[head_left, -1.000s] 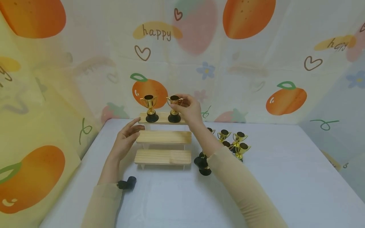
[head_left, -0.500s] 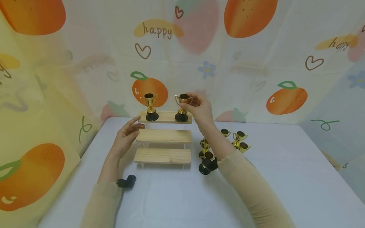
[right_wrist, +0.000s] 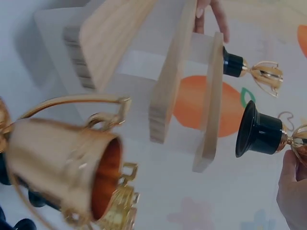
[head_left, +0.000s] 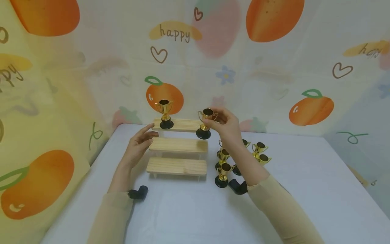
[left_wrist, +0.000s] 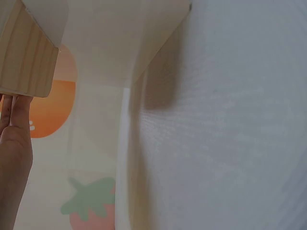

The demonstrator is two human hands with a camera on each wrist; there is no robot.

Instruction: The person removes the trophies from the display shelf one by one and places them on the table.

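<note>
A three-tier wooden display stand stands on the white table. One small gold trophy with a black base stands upright at the left of its top tier. My right hand pinches a matching trophy by its cup, just off the top tier's right end. In the right wrist view, this trophy's black base is apart from the tier's end. My left hand touches the stand's left side. Its straight fingers rest at a board's end in the left wrist view.
Several more gold trophies stand on the table right of the stand, partly behind my right forearm. One trophy looms close in the right wrist view. Fruit-printed cloth hangs behind and at the sides. Each wrist carries a black camera.
My right hand has slid the trophy rightward along the top tier, then carried it off the right end and slightly lower. My left hand stays at the stand; the head view has shifted slightly.
</note>
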